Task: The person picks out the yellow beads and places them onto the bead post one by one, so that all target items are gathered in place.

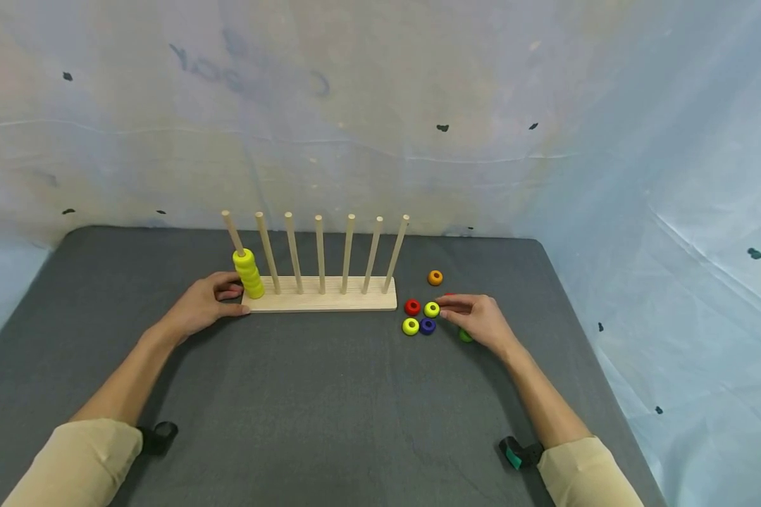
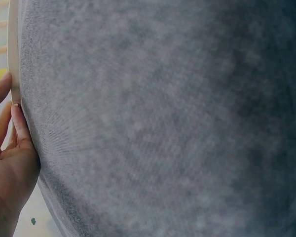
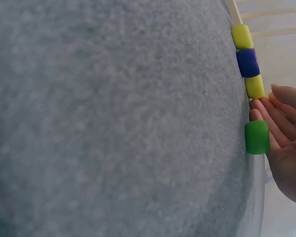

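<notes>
A wooden peg rack (image 1: 323, 303) with several upright pegs stands at the back of the table. Several yellow rings (image 1: 247, 273) are stacked on its leftmost peg. My left hand (image 1: 206, 303) holds the base's left end, thumb at the front edge and fingers beside the stack; the left wrist view also has this hand (image 2: 10, 158) at the board's end. Right of the rack, my right hand (image 1: 478, 320) reaches low over loose beads, its fingertips beside a yellow bead (image 1: 432, 310). In the right wrist view, a green bead (image 3: 257, 137) partly covers the fingers; nothing shows pinched.
Near the right hand lie a red bead (image 1: 412, 307), another yellow bead (image 1: 410, 326), a dark blue bead (image 1: 428, 326) and, farther back, an orange bead (image 1: 435, 277). Another red bead is mostly hidden behind the right hand. Plastic sheeting (image 1: 355, 105) hangs behind the grey table (image 1: 304, 408).
</notes>
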The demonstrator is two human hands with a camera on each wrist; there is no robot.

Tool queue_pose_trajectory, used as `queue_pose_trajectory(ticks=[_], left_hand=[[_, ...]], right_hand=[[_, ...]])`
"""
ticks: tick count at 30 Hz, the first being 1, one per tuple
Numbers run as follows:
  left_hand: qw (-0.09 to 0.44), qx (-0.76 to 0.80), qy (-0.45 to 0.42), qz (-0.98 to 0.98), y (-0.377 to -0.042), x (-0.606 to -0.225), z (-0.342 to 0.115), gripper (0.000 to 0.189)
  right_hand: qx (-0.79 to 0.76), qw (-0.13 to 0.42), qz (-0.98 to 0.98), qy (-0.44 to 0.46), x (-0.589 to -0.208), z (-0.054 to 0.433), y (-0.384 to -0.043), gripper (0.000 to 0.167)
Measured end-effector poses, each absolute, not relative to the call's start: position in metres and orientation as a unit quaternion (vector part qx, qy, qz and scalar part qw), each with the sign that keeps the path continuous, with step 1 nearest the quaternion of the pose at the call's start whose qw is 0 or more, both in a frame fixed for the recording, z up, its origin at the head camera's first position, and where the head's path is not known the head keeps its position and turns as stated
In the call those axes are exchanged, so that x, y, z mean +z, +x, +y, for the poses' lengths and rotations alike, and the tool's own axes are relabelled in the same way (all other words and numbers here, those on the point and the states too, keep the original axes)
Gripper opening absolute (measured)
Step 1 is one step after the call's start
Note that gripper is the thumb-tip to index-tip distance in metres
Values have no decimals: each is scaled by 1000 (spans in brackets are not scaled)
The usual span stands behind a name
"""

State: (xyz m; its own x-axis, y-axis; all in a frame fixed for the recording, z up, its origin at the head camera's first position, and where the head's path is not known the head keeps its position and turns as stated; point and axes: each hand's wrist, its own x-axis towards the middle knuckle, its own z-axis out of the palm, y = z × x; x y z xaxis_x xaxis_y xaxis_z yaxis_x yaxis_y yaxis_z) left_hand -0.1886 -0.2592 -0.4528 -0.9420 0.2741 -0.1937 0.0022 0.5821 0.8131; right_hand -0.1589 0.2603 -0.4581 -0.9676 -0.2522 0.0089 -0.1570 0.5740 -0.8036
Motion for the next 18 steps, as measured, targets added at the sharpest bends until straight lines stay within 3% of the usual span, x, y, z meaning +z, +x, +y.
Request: queue_pose_trajectory(ticks=[8, 18], left_hand=[[150, 448, 81, 878, -189, -453, -259, 81], [147, 449, 83, 877, -189, -454, -259, 81]], right_hand=[[-436, 79, 889, -111, -462, 254, -164, 32], [-405, 50, 903, -136, -463, 246, -168, 32]])
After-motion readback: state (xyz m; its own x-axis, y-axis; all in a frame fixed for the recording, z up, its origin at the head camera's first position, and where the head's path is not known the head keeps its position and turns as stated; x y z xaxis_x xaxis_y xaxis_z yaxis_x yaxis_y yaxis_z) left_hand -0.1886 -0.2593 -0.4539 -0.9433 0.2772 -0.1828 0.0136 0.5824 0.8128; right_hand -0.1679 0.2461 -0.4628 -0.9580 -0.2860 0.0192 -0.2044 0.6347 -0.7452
